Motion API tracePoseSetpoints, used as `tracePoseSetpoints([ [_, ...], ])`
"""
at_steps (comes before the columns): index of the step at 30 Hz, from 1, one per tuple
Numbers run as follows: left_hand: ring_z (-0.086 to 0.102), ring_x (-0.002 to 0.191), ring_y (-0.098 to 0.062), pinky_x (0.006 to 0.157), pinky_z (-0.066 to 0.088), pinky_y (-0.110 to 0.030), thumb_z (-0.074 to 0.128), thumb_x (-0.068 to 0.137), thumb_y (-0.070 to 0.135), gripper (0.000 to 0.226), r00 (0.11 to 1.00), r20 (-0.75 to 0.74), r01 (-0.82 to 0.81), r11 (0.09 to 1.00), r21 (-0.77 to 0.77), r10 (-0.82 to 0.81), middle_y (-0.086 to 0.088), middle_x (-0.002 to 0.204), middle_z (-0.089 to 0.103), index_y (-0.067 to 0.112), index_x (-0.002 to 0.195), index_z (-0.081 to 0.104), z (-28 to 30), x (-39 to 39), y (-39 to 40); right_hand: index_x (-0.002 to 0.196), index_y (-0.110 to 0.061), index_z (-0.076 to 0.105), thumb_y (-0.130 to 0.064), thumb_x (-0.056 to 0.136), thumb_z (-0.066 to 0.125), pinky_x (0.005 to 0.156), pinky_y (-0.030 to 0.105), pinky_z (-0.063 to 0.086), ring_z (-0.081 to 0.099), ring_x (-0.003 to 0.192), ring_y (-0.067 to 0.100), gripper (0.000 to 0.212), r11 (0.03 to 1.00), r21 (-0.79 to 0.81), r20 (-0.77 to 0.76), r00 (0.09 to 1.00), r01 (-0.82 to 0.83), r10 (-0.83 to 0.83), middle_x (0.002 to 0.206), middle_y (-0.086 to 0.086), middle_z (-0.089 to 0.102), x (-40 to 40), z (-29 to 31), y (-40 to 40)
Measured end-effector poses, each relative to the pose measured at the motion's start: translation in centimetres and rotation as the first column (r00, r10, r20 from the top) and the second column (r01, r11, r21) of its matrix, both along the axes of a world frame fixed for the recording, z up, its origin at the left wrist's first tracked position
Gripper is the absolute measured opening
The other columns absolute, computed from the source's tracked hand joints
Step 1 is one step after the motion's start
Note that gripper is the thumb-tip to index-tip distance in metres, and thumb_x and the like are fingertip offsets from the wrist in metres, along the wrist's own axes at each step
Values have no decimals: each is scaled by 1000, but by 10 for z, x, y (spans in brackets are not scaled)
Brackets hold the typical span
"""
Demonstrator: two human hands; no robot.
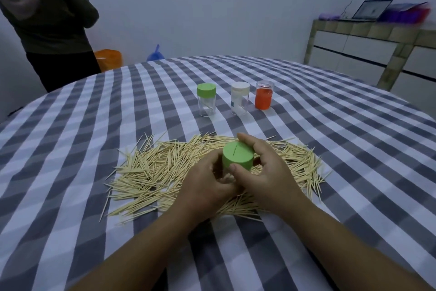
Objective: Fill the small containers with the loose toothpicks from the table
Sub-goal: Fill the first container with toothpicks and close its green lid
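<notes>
I see both forearms bare, entering from the lower edge and converging toward the centre. My left hand [207, 184] is curled, back of the hand up, its fingers [215, 164] wrapped against the left side of the green-lidded container [237, 155]. My right hand [266, 170] arches over from the right: index finger laid along the far rim of the lid, thumb [236, 170] pressed on its near edge. The two hands touch below the lid.

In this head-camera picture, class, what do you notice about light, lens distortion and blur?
Head view: dim, bluish, even light; soft shadows under the hands. Wide-angle lens bends the table edge into a curve. Laptop at far right smeared; toothpicks fairly sharp.
</notes>
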State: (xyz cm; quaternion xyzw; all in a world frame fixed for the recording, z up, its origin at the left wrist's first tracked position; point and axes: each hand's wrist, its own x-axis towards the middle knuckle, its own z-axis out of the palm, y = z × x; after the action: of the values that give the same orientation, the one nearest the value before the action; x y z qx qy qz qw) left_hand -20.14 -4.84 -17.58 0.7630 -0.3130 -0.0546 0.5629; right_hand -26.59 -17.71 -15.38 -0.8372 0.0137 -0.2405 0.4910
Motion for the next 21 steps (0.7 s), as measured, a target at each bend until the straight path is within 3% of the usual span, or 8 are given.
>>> tracePoseSetpoints([
  [3,66,91,-2,78,53,-19,80,73,20,49,999,31,12,1000,8,-13,12,101,69,27,117,59,1,-2,1,134,-24,48,-43,68,76,81,-1,36,46,106,-9,75,999,33,-17,1000,24,-24,114,-22,45,1,2,3],
  [6,62,95,4,79,47,-11,80,71,14,57,997,82,-5,1000,-8,6,20,103,65,34,118,54,4,-5,0,129,-26,53,-40,64,81,77,-3,36,46,101,-7,73,996,47,-17,997,76,-75,109,-16,42,3,1,4],
  [10,62,100,0,85,50,-17,77,61,23,64,993,119,-19,999,-34,23,16,107,66,43,115,51,7,-6,-1,131,-26,51,-34,66,83,75,-1,37,48,102,-4,73,996,46,-51,996,78,-75,109,-16,44,2,1,3],
  [15,61,97,4,82,49,-14,78,61,23,60,988,144,-42,998,-51,49,20,105,65,47,109,50,8,-4,0,113,-25,52,-42,57,86,75,10,42,52,99,3,67,985,79,-48,987,154,-151,108,-8,52,2,1,4],
  [19,63,104,-3,89,51,-22,78,59,31,63,997,81,-11,996,-89,18,14,113,65,41,116,52,5,-3,-1,131,-20,51,-26,78,74,82,10,42,49,103,-2,58,998,24,-78,995,63,-61,114,-10,49,0,7,2],
  [21,62,102,0,86,50,-18,81,63,22,63,996,85,-12,997,-73,18,16,110,65,41,115,51,6,-3,-1,135,-21,46,-36,74,76,92,20,42,46,111,3,70,998,19,-103,993,61,-59,119,-10,46,-1,8,3],
])
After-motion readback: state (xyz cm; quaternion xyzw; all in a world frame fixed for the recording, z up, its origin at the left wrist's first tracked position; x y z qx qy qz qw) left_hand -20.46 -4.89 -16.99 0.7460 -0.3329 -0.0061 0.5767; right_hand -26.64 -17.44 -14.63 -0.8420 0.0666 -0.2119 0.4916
